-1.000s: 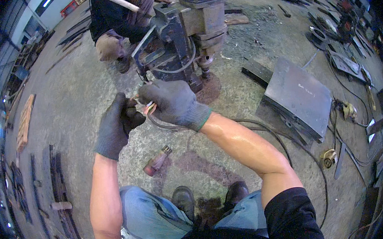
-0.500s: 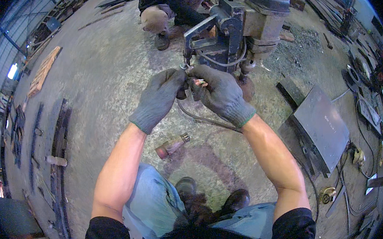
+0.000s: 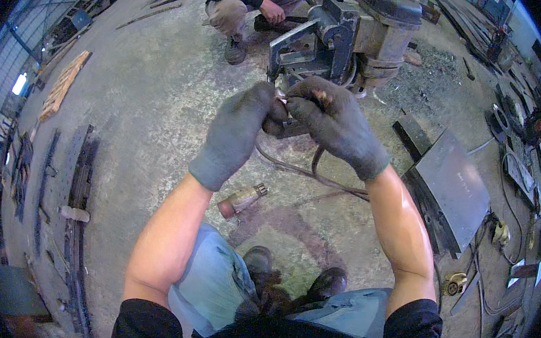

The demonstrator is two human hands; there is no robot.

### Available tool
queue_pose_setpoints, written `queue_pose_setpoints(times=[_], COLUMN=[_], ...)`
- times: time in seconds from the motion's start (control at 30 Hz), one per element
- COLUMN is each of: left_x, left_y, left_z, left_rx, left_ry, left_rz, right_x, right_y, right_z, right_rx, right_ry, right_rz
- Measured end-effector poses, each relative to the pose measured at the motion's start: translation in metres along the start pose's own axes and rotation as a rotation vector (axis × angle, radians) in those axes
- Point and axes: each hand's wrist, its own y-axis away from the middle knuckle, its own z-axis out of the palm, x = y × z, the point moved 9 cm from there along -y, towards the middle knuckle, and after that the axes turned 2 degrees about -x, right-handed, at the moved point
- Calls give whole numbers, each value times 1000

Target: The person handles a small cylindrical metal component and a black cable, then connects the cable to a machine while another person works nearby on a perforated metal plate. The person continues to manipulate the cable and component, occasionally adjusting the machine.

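My left hand, in a grey work glove, is closed with thumb and fingers pinched together. My right hand, gloved alike, is also closed, its fingertips meeting the left ones. Between them shows a small pale bit, perhaps a wire end; its kind is too small to make out. Just beyond my hands stands a heavy dark metal machine with a large worn motor. A dark cable curves below my hands and passes behind my right forearm.
A plug-like connector with a reddish end lies on the concrete floor near my feet. Another person squats beyond the machine. Steel bars lie at left, a wooden pallet farther off. A metal plate and loose cables lie at right.
My hands have shifted a little right in the view, and my right hand has turned, its fingertips drawn in against the left. The other person's hand has come into sight by the knee.
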Motion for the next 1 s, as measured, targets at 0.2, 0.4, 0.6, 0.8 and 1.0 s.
queue_pose_setpoints(times=[0.2,0.4,0.6,0.8,1.0], left_x=[-32,-39,-20,43,-33], left_y=[20,23,11,12,2], left_z=[19,25,6,-7,4], left_rx=[-59,-167,-165,91,-88], left_ry=[795,859,315,-690,142], left_rz=[-509,-597,-313,448,-271], right_x=[-38,-44,-37,26,-13], right_y=[18,19,15,13,8], right_z=[3,16,15,27,7], right_rx=[52,31,38,-270,38], right_ry=[648,801,596,-286,169], right_rz=[-407,-526,-452,543,-52])
